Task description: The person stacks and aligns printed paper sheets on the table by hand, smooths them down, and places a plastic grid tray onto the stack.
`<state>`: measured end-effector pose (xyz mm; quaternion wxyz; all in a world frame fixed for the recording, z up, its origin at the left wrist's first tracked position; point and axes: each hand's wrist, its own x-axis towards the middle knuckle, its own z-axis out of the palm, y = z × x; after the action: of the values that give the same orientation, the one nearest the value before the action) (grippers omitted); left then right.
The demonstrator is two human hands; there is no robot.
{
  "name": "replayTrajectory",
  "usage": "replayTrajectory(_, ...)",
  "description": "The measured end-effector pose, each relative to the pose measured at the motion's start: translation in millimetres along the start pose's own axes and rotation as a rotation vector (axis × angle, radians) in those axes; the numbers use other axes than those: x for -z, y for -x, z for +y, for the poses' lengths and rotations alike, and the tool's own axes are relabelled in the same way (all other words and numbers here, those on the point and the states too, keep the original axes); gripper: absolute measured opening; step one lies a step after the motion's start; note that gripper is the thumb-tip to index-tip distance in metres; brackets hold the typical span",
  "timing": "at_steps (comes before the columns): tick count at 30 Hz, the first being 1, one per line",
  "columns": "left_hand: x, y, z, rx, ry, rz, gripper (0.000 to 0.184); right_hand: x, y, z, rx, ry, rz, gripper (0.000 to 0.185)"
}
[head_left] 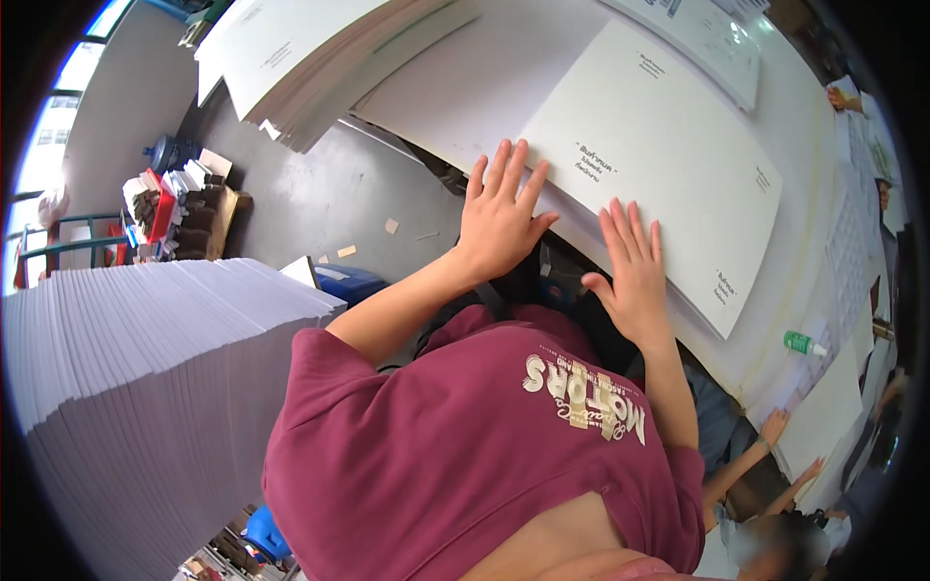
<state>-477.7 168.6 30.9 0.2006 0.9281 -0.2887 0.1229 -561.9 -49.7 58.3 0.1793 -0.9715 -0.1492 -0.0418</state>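
Note:
A large white printed sheet (668, 165) with small blocks of dark text lies on the white table (426, 77). At its near left corner rests my left hand (502, 218), fingers spread, its fingertips at the sheet's edge. My right hand (635, 276) lies flat along the near edge, its fingers apart over the white surface. Neither hand holds anything. Whether the sheet is one layer or several thin ones, I cannot tell.
A thick stack of printed sheets (320, 58) stands at the upper left. Tall paper piles (165, 329) rise on the left. A green bottle (802, 343) lies on the right. Beyond it, a co-worker's hands (775, 426) touch another white sheet (823, 412).

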Motion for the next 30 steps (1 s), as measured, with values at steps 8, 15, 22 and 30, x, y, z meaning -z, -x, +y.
replayTrajectory(8, -39, -22, -48, 0.528, 0.815, 0.114, 0.056, -7, 120, 101, -0.668, 0.158, 0.758, 0.044)
replayTrajectory(15, -49, -27, -37, 0.681, 1.305, 0.038, 0.054, -17, 150, 113, -1.064, -0.934, 0.927, 0.051)
replayTrajectory(22, -45, -22, -33, 0.643, 1.276, 0.057, 0.057, -7, 133, 97, -1.187, -1.024, 0.933, 0.054)
replayTrajectory(30, -42, -25, -31, 0.668, 1.31, 0.013, 0.05, -12, 140, 103, -1.148, -1.032, 0.889, 0.065)
